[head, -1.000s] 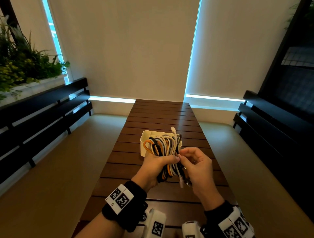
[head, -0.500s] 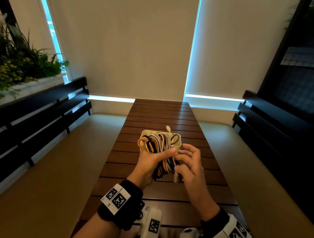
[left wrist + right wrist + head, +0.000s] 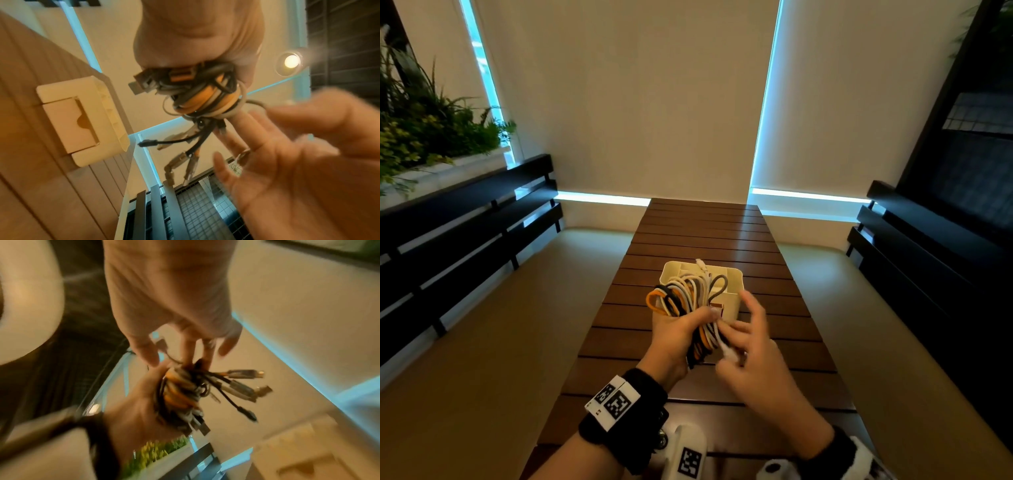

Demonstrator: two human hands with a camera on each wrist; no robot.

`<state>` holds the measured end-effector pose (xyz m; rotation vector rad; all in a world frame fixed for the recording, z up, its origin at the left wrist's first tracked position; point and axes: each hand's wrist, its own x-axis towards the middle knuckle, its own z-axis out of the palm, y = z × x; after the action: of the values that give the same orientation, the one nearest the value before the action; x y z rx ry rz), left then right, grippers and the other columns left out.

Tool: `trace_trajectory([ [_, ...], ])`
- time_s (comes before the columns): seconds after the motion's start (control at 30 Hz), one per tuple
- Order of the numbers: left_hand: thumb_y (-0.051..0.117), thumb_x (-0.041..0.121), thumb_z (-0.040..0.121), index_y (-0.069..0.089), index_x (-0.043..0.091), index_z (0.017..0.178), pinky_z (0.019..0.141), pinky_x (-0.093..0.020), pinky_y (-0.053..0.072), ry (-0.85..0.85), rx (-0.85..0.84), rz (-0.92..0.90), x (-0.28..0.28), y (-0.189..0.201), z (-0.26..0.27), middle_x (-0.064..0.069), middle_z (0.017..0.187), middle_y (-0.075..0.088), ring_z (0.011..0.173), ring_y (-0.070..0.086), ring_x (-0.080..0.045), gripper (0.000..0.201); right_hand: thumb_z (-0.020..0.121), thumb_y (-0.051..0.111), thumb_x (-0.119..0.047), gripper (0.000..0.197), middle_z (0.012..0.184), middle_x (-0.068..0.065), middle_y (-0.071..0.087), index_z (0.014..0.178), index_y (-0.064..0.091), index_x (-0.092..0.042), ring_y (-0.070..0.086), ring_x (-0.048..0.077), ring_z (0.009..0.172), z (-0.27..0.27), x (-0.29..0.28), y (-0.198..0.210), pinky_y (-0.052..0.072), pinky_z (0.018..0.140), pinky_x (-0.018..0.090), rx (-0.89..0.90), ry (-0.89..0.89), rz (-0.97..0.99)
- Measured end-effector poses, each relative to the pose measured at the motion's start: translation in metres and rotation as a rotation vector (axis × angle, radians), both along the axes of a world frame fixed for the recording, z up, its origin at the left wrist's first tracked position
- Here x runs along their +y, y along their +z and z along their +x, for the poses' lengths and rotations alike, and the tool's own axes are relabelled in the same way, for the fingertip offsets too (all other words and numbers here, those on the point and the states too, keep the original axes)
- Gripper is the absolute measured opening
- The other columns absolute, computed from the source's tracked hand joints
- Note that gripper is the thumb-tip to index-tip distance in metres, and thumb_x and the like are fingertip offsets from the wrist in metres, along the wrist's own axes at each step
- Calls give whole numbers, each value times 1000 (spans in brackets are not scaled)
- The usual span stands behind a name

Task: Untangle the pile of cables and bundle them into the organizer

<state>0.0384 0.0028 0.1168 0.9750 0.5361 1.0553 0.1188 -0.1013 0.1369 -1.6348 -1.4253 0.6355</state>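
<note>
cable bundle [image 3: 690,308] gripped in left hand [image 3: 678,337] fingers

Right hand [image 3: 753,346] motion-blurred, its grip on the cable bundle [image 3: 688,301] unclear

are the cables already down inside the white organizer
No: the left hand grips the cable bundle in the air on the near side of the organizer, its loops only overlapping the box in the head view.
</note>
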Motion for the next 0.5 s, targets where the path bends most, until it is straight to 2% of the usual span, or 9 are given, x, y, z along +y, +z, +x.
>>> trace_trajectory([
  [0.07, 58, -16, 78, 60, -1, 102, 56, -32, 57, -5, -3, -12, 2, -3, 0, -11, 77, 68, 67, 69, -22, 28, 78, 58, 2, 74, 117, -7, 66, 129, 25, -40, 58, 1, 108, 16, 2, 4, 45, 87, 19, 444, 58, -17],
  [0.1, 58, -15, 79, 60, -1, 103, 57, -32, 57, -4, 8, -13, 3, -4, 0, -10, 77, 68, 67, 70, -21, 29, 75, 59, -2, 67, 114, -1, 68, 128, 32, -33, 63, 10, 104, 20, 3, 4, 47, 83, 27, 633, 55, -2],
  [0.17, 60, -12, 79, 60, 0, 104, 56, -31, 57, 14, 25, -21, 7, -5, -2, -12, 79, 68, 69, 69, -24, 27, 78, 60, -6, 48, 113, 6, 67, 119, 42, -24, 67, 21, 97, 27, 8, 0, 48, 77, 33, 932, -102, 123],
  [0.2, 62, -11, 79, 59, 0, 105, 55, -31, 57, 30, 29, -24, 10, -6, -3, -13, 81, 66, 71, 69, -27, 28, 85, 57, -8, 32, 110, 7, 65, 112, 46, -21, 67, 24, 92, 32, 9, -2, 48, 73, 32, 994, -264, 179],
  [0.27, 64, -8, 79, 58, 1, 107, 55, -31, 56, 63, 26, -16, 17, -11, -7, -13, 84, 64, 75, 67, -31, 30, 92, 49, -14, 12, 105, 7, 61, 104, 49, -16, 63, 22, 83, 41, 8, -8, 46, 67, 31, 933, -570, 165],
  [0.3, 64, -8, 79, 59, 1, 106, 57, -31, 57, 70, 22, -5, 19, -12, -8, -13, 83, 64, 76, 67, -31, 28, 93, 47, -18, 12, 104, 9, 61, 103, 50, -12, 59, 21, 78, 43, 8, -12, 44, 64, 31, 890, -627, 64],
  [0.33, 63, -9, 79, 59, 1, 104, 59, -33, 58, 73, 21, 12, 19, -13, -8, -13, 83, 65, 77, 67, -31, 27, 95, 44, -24, 20, 101, 12, 61, 101, 53, -7, 57, 21, 73, 40, 8, -17, 42, 62, 30, 874, -593, -74],
  [0.43, 61, -13, 79, 58, -4, 103, 63, -31, 58, 73, 27, 66, 13, -11, -2, -13, 83, 65, 76, 67, -25, 26, 92, 24, -60, 69, 93, 16, 66, 95, 63, -3, 59, 24, 66, 17, 12, -31, 40, 57, 28, 883, -264, -504],
  [0.5, 59, -15, 79, 58, -6, 104, 61, -28, 57, 37, 10, 67, 7, -13, 2, -11, 81, 67, 72, 69, -19, 27, 86, 16, -71, 83, 94, 16, 69, 103, 64, -5, 64, 28, 73, 12, 21, -33, 45, 59, 28, 984, -156, -531],
])
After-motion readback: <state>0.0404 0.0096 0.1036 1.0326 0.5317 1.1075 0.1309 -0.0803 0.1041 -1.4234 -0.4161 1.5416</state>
